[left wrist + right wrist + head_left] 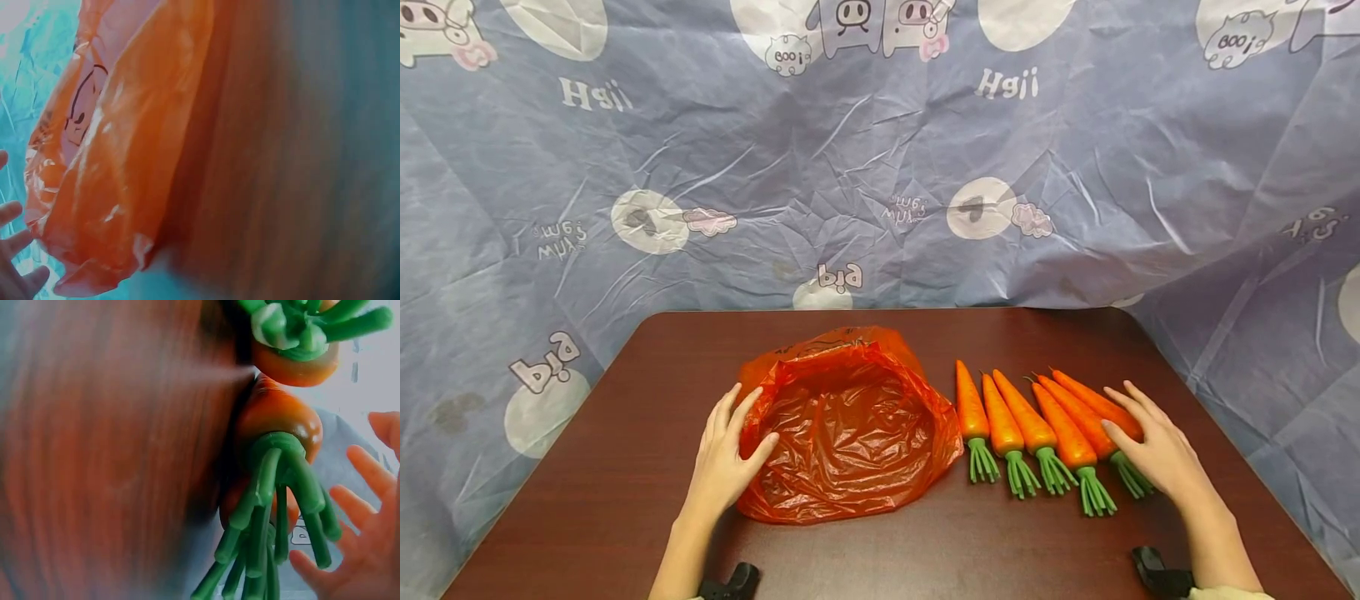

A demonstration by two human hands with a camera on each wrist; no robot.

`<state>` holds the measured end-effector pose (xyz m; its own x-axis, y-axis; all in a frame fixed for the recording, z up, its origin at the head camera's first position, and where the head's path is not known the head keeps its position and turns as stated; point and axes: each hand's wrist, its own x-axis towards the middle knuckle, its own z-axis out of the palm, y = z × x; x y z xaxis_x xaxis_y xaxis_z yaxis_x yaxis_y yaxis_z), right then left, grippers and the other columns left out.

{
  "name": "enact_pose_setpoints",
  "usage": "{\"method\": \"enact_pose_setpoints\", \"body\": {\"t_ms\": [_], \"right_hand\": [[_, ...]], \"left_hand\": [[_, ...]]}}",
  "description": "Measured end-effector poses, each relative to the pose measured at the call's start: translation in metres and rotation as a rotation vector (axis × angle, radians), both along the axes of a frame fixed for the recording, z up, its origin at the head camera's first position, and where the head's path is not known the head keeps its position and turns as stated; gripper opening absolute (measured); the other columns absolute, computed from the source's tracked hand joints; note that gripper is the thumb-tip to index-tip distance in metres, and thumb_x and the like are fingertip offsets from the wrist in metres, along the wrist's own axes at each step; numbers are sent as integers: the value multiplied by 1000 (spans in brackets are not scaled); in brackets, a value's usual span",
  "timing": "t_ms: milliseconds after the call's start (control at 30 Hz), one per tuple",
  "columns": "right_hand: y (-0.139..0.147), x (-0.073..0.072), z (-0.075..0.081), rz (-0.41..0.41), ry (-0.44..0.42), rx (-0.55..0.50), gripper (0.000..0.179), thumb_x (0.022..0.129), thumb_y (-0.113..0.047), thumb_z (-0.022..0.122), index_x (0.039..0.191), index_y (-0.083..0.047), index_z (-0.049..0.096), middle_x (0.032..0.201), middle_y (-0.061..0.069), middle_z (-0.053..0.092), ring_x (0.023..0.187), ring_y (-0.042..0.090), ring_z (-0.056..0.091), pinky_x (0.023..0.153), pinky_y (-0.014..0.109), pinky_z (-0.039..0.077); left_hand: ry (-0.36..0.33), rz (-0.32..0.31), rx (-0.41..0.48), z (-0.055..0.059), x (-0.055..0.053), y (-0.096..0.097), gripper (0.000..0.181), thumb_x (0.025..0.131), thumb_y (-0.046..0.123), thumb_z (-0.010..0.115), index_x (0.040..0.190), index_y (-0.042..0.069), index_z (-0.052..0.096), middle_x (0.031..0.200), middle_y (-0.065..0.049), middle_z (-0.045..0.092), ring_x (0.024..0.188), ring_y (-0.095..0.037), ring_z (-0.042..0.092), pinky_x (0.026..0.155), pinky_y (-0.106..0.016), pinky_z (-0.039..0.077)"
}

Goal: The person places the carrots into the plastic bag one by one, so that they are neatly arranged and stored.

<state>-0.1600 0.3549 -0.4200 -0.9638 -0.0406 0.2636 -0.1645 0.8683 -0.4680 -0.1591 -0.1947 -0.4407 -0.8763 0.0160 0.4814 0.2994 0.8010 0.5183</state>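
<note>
A red-orange plastic bag (pixel 842 467) lies on the table with its mouth spread wide toward me. At the bag's left side is my left hand (pixel 721 462), fingers spread and the fingertips right at the rim. In the left wrist view, the bag's thin wall (pixel 137 125) fills the middle, beside the left fingers (pixel 12 212). Several orange carrots (pixel 1002 421) with green stalks lie in a fanned row right of the bag. My right hand (pixel 1161 454) is held at the rightmost carrot (pixel 1093 398), fingers relaxed and apart, overlapping its thick end. Neither hand grips anything.
The dark brown table (pixel 625 467) has rounded far corners. Behind it hangs a crumpled grey-blue printed sheet (pixel 865 142), which also runs along both sides. A black strap mount (pixel 1161 573) sits at each wrist.
</note>
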Motion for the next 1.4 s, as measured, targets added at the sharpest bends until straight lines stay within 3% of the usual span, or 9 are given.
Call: {"method": "enact_pose_setpoints", "body": {"t_ms": [233,433,800,933,1100,1400], "right_hand": [[11,-6,-7,11,-17,-14,53,91,-30,50,138,-10,38,150,20,18,126,54,23,82,71,22],[19,-10,-14,12,-26,-49,50,92,-29,49,137,-7,39,150,21,15,127,54,21,83,72,22],[25,-10,-23,21,-41,-118,48,93,-23,46,137,-7,37,150,23,9,127,57,16,86,73,19],[25,-9,-24,22,-48,-120,48,94,-22,44,139,-8,35,151,23,8,126,58,16,85,73,19],[24,-8,-26,30,-49,-145,46,94,-21,43,137,-5,36,149,25,11,127,57,16,88,73,17],[25,-7,-30,41,-46,-195,44,94,-15,40,135,1,37,145,31,15,132,51,9,95,71,11]], "left_hand": [[20,3,120,-5,2,3,55,79,24,67,131,26,48,143,-9,34,129,-33,30,91,-65,30],[1,-43,271,-14,3,0,54,80,17,66,131,22,48,144,-11,30,131,-35,26,92,-68,27],[-123,-91,565,-26,-1,-5,52,85,12,60,134,17,43,148,-12,21,136,-35,15,101,-67,14],[-177,-104,583,-27,-2,-6,54,87,14,59,137,18,39,150,-12,14,137,-37,8,98,-71,11],[-225,-84,540,-28,-1,-6,58,86,18,61,138,21,37,152,-10,10,138,-35,5,97,-72,12],[-203,-115,549,-34,-1,-7,62,84,12,62,139,17,36,151,-13,11,137,-38,8,97,-71,13]]}}
